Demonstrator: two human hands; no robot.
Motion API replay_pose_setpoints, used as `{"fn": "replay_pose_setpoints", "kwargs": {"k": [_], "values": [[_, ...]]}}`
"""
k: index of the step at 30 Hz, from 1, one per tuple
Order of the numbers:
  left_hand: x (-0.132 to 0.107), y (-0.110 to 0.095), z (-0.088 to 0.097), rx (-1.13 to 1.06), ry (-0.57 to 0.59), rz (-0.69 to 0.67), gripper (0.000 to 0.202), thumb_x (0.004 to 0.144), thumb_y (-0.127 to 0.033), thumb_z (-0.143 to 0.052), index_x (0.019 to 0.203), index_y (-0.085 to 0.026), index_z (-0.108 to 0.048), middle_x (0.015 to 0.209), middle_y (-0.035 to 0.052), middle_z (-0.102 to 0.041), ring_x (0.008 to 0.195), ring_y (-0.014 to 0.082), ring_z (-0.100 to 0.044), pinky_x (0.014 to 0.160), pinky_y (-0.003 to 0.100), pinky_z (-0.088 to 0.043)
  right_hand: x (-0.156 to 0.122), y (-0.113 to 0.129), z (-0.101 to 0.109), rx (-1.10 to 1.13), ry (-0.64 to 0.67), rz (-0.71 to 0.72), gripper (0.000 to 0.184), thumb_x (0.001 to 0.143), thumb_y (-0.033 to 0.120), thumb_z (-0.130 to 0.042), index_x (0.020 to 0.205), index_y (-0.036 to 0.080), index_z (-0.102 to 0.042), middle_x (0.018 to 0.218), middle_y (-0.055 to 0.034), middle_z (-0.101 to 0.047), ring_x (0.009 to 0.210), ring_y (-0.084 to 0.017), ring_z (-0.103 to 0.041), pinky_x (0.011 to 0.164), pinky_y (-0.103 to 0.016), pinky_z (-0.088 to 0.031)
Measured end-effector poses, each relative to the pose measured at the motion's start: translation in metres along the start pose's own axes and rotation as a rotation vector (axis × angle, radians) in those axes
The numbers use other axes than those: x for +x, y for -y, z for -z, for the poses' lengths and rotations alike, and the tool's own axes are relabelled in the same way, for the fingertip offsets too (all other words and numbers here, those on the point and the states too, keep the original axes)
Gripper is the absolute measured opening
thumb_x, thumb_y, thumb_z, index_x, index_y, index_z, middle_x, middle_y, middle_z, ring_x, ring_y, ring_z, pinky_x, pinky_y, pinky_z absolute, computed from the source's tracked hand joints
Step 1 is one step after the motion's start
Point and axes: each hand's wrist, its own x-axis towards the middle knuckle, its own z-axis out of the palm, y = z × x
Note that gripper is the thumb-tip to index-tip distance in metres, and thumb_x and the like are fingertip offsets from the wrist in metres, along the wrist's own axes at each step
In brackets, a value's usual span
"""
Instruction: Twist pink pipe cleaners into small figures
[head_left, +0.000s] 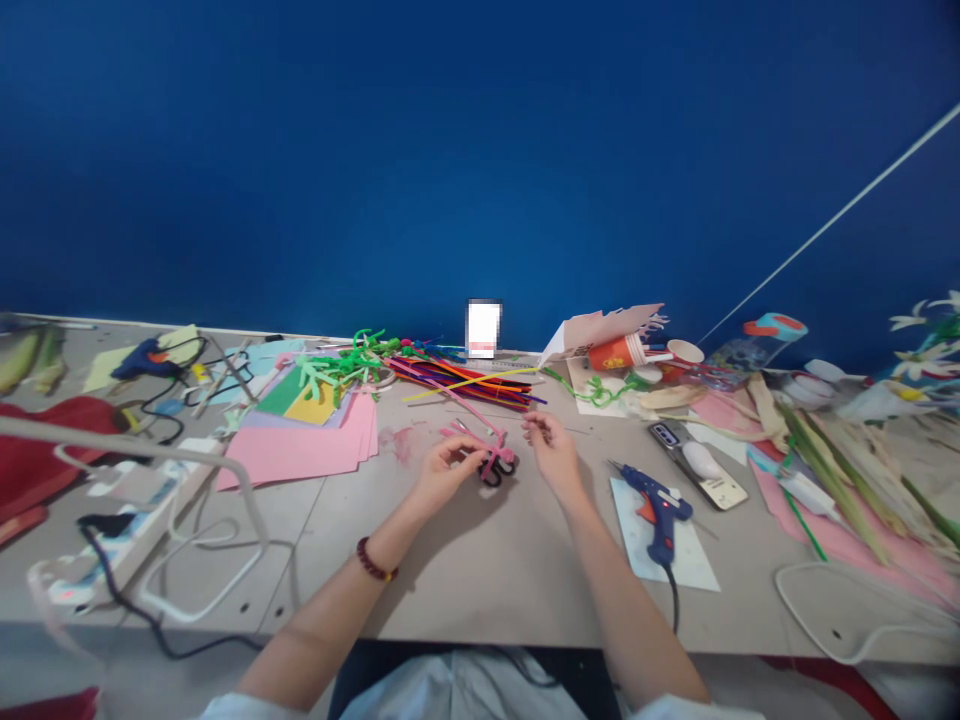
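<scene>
Near the middle of the table, my left hand pinches a bent pink pipe cleaner between thumb and fingers. It has several short loops or arms, and a long strand sticks up and away to the left. Black-handled scissors lie just under it, their blades partly hidden. To the right, my right hand is held apart from the pink piece, fingertips pressed together; whether something thin is between them I cannot make out. Beyond both hands lies a bundle of coloured pipe cleaners, with a yellow one across it.
Pink paper sheets and green pipe-cleaner shapes lie left, near a power strip with loose cables. Right are a blue glue gun on paper, a phone, a red paper cup and dried leaves. A blue wall stands behind.
</scene>
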Motion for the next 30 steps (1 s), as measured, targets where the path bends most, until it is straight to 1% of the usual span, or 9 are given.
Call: {"fn": "replay_pose_setpoints", "kwargs": {"k": [4,7,9,12,16,19,23,27,30], "values": [[0.001,0.001,0.001,-0.182,-0.011,0.080,0.027,0.070,-0.042,-0.067,0.078,-0.016,-0.067,0.071,0.0046,-0.065,0.061,0.0128,-0.058,0.055,0.025,-0.048,0.009,-0.013,0.014,-0.294,-0.079,0.012,0.019,0.074,0.025,-0.041,0.072,0.020,-0.059,0.072,-0.0036,-0.064,0.060,-0.017,-0.055,0.062,-0.030,-0.043],[0.001,0.000,0.003,-0.214,0.007,0.078,0.024,0.074,-0.039,-0.064,0.080,-0.016,-0.067,0.070,0.0038,-0.065,0.064,0.0132,-0.059,0.057,0.024,-0.049,0.013,-0.019,0.020,-0.410,-0.097,0.008,0.020,0.077,0.029,-0.043,0.075,0.021,-0.062,0.073,-0.0034,-0.066,0.062,-0.018,-0.055,0.062,-0.030,-0.043],[0.001,0.000,0.003,-0.162,0.028,0.056,0.023,0.079,-0.037,-0.056,0.081,-0.016,-0.066,0.070,0.0039,-0.065,0.064,0.0132,-0.059,0.058,0.025,-0.048,0.015,-0.021,0.021,-0.427,-0.101,0.024,0.021,0.078,0.032,-0.045,0.081,0.022,-0.063,0.078,-0.0039,-0.067,0.067,-0.019,-0.058,0.065,-0.030,-0.044],[0.001,0.001,0.001,0.057,0.040,-0.028,0.028,0.086,-0.034,-0.046,0.076,-0.016,-0.065,0.071,0.0046,-0.065,0.068,0.0145,-0.059,0.065,0.027,-0.048,0.015,-0.023,0.022,-0.460,-0.093,0.059,0.023,0.078,0.025,-0.041,0.084,0.022,-0.063,0.085,-0.0044,-0.068,0.071,-0.019,-0.059,0.068,-0.030,-0.044],[-0.001,0.002,-0.007,0.430,0.043,-0.176,0.016,0.081,-0.019,-0.049,0.084,-0.018,-0.064,0.085,0.0057,-0.065,0.085,0.0183,-0.058,0.080,0.033,-0.045,0.015,-0.021,0.023,-0.573,-0.081,0.050,0.026,0.073,0.016,-0.036,0.066,0.022,-0.061,0.077,-0.0037,-0.066,0.071,-0.020,-0.058,0.066,-0.030,-0.042],[-0.005,0.000,-0.013,0.653,0.099,-0.227,0.028,0.073,-0.013,-0.053,0.098,-0.020,-0.062,0.099,0.0067,-0.063,0.096,0.0222,-0.054,0.085,0.037,-0.042,0.014,-0.016,0.023,-0.572,-0.075,0.048,0.026,0.074,0.020,-0.036,0.062,0.023,-0.058,0.071,-0.0028,-0.064,0.071,-0.020,-0.057,0.063,-0.029,-0.040],[-0.005,-0.002,-0.021,0.863,0.126,-0.228,0.041,0.068,-0.016,-0.058,0.109,-0.019,-0.057,0.108,0.0092,-0.060,0.103,0.0265,-0.050,0.088,0.039,-0.039,0.014,-0.011,0.022,-0.525,-0.038,0.045,0.028,0.079,0.027,-0.035,0.061,0.023,-0.056,0.065,-0.0019,-0.062,0.066,-0.020,-0.056,0.060,-0.028,-0.038],[0.005,-0.002,-0.030,1.020,0.124,-0.228,0.036,0.071,-0.018,-0.058,0.107,-0.020,-0.058,0.102,0.0100,-0.062,0.100,0.0281,-0.052,0.084,0.040,-0.037,0.014,-0.012,0.020,-0.484,-0.041,0.036,0.029,0.080,0.043,-0.044,0.061,0.023,-0.053,0.058,-0.0001,-0.058,0.056,-0.018,-0.052,0.056,-0.027,-0.038],[0.014,0.001,-0.038,1.101,0.139,-0.214,0.029,0.073,-0.020,-0.056,0.102,-0.019,-0.060,0.095,0.0108,-0.065,0.094,0.0282,-0.055,0.083,0.041,-0.036,0.015,-0.017,0.018,-0.411,-0.028,0.086,0.023,0.078,0.042,-0.049,0.071,0.022,-0.056,0.065,-0.0012,-0.061,0.061,-0.019,-0.056,0.061,-0.028,-0.042]]}}
